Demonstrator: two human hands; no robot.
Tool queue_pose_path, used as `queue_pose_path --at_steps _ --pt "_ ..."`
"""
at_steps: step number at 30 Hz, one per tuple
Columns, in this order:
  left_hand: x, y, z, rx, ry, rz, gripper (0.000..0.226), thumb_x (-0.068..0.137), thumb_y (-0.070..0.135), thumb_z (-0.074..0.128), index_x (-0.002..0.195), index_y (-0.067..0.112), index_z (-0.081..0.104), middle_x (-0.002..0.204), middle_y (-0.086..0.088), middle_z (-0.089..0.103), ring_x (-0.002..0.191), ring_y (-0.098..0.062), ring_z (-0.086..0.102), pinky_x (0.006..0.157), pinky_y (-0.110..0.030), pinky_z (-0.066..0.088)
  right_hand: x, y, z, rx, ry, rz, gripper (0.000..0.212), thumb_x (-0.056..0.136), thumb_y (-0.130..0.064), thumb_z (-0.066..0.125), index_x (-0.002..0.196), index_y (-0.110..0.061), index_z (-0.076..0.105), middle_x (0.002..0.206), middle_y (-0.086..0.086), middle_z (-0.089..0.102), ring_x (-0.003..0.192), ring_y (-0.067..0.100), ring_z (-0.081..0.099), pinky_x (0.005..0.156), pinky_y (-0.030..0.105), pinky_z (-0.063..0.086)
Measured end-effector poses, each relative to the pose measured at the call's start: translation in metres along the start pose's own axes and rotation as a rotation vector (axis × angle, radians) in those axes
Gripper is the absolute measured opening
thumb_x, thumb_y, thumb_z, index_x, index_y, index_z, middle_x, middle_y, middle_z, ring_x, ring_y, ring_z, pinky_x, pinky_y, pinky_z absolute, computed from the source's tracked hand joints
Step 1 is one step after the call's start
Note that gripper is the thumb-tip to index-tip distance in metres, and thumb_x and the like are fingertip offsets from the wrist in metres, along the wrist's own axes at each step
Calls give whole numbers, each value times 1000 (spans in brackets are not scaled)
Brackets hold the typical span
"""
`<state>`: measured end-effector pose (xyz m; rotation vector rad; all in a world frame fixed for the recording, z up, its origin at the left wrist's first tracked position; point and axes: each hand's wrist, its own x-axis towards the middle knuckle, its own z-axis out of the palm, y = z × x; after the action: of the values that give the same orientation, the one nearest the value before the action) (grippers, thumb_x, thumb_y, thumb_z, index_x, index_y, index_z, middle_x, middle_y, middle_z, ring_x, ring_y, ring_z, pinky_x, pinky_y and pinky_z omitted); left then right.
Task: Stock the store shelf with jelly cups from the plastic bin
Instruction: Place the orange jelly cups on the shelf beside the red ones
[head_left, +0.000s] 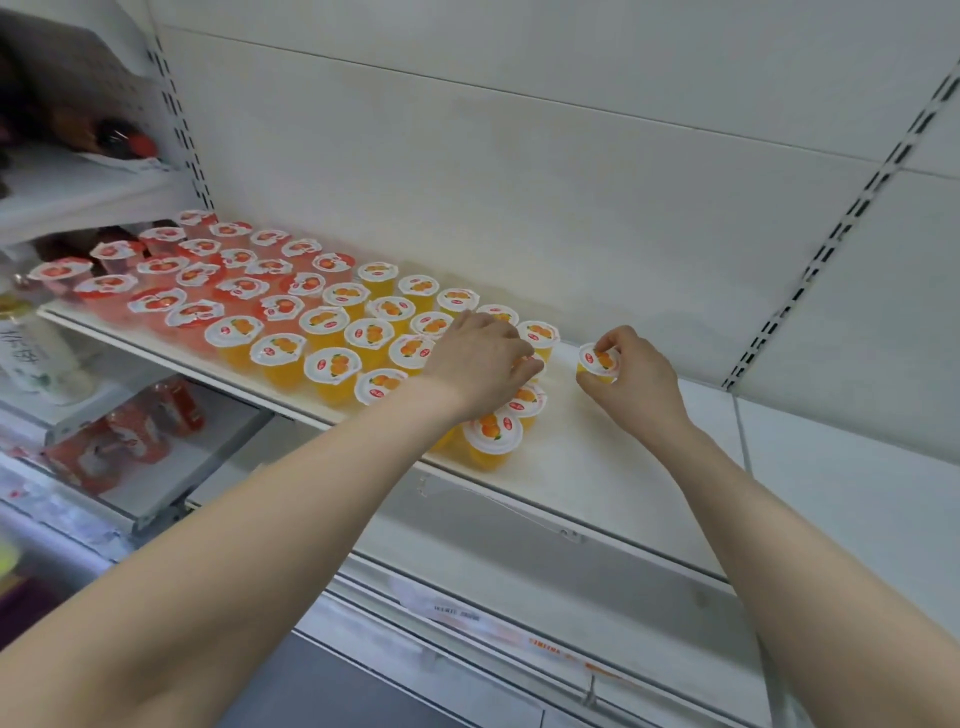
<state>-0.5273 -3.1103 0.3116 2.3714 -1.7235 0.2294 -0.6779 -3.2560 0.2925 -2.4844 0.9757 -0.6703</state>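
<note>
Back panel (519, 182): white, plain, with a slotted upright rail (841, 228) at the right.
Shelf (587, 457): white store shelf running from far left to near right; its right end is bare surface.
Red jelly cups (171, 270): sealed cups standing upright in close rows on the left part of the shelf.
Orange jelly cups (332, 332): sealed cups upright in rows, directly adjoining the red block on its right and reaching the middle of the shelf.
Red packs (130, 431): lying on the lower shelf at left, blurred.
Bottle (31, 343): pale, printed label, at the left edge below shelf level.
Left hand (480, 358): palm down over the right end of the orange rows, fingers bent down around the row-end cup.
Right hand (631, 382): fingers and thumb pinch the lone cup by its rim.
Front cup (491, 434): orange, upright at the shelf's front edge, just below the left wrist.
Lone cup (598, 359): orange, upright, apart from the rows to their right; whether its base rests on the shelf cannot be told.
Row-end cup (537, 364): largely covered by the fingers, only part of the rim showing.
</note>
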Motion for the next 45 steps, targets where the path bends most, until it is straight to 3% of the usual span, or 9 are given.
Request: queue_pose_path --at_steps 12,15,19,29,37,45 --pt "4 -2 11 -1 27 -12 42 100 44 34 124 26 64 132 3 60 128 -23 44 111 -41 27 23 11 19 -38 -20 -68 33 84 -25 71 110 -14 54 106 10 59 97 30 55 71 27 27" --pt "4 -1 9 4 21 -19 43 101 44 34 125 26 63 133 3 59 129 -22 44 113 -41 26 22 12 19 -95 -20 -126 32 85 -21 70 110 -9 54 105 15 57 95 35 54 71 31 31" --pt "-1 -1 2 -3 31 -33 44 101 45 34 130 24 60 137 2 56 132 -22 41 114 -38 24 21 11 12 -214 -31 -178 33 86 -23 67 114 -8 56 115 14 56 104 37 50 84 40 42" --pt "-53 -17 -30 62 175 -84 42 100 42 44 133 20 57 134 -2 56 130 -25 41 109 -35 29 1 -23 -12 -357 78 -397 39 95 -27 55 129 -9 57 130 17 55 117 40 48 93 46 39" --pt "-197 -44 -58 163 320 -203 41 98 39 46 126 13 62 123 -9 61 119 -30 50 105 -39 33 -68 -104 -1 -243 146 -798 42 96 -34 50 130 -9 56 126 17 56 116 40 49 96 47 39" --pt "-415 -34 -51 208 300 -615 41 98 36 41 124 13 62 124 -11 60 119 -31 47 104 -36 29 -197 -177 77 -74 3 -1131 40 98 -31 47 129 -6 55 123 20 56 115 41 51 100 46 37"
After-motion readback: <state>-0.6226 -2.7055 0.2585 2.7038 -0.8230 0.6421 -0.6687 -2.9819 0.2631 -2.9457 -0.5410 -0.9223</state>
